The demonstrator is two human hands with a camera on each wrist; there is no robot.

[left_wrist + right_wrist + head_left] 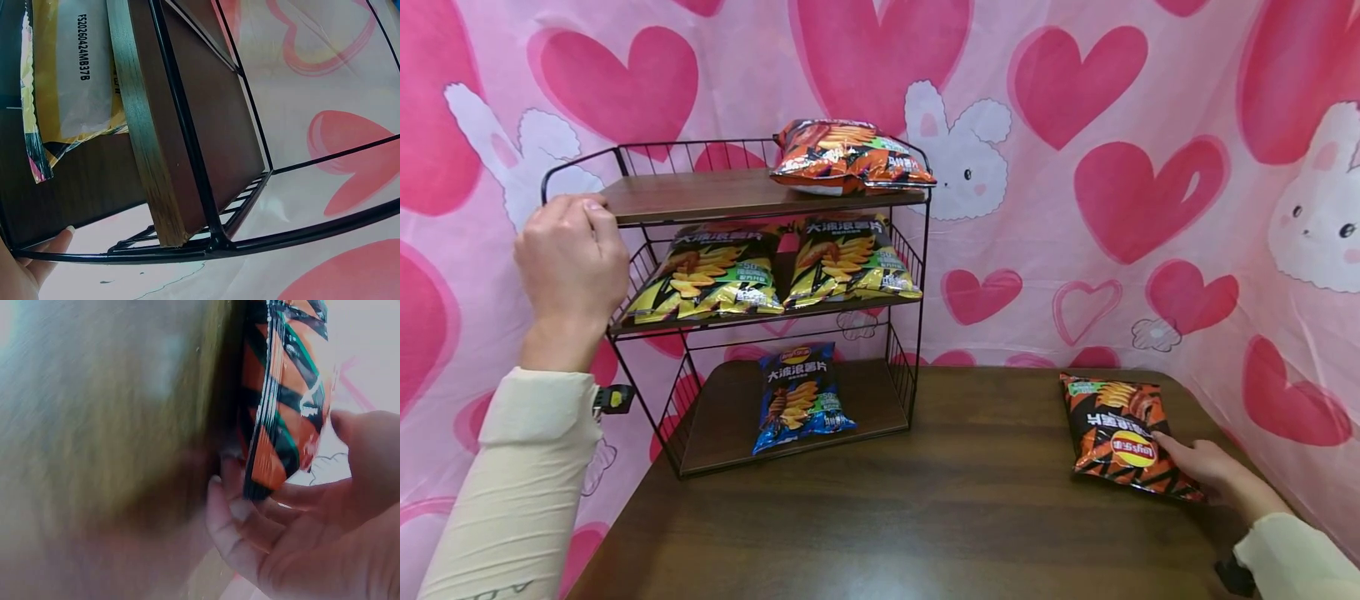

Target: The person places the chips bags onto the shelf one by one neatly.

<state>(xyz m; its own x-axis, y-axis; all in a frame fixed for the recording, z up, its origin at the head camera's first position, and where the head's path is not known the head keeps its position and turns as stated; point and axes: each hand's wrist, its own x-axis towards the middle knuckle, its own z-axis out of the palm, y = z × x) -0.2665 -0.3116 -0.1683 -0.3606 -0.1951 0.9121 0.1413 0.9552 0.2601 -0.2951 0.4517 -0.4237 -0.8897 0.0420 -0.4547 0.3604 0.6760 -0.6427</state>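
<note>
My left hand [572,262] grips the upper left front corner of a black wire rack with wooden shelves [700,193]. In the left wrist view, fingertips [59,244] show at the rack's dark rail. At the right of the table, my right hand [1213,471] holds an orange-and-black bag of chips [1112,417] by its near right corner. Its thumb lies on top of the bag, and the other fingers [240,540] curl beneath the edge in the right wrist view. The bag's printing faces upside down to me.
Another orange bag of chips [850,158] lies on the top shelf's right side. Two yellow-and-black bags, left [711,271] and right [850,258], fill the middle shelf. A blue bag [801,396] rests on the bottom shelf. The brown table [925,517] meets heart-patterned cloth [1045,217] behind.
</note>
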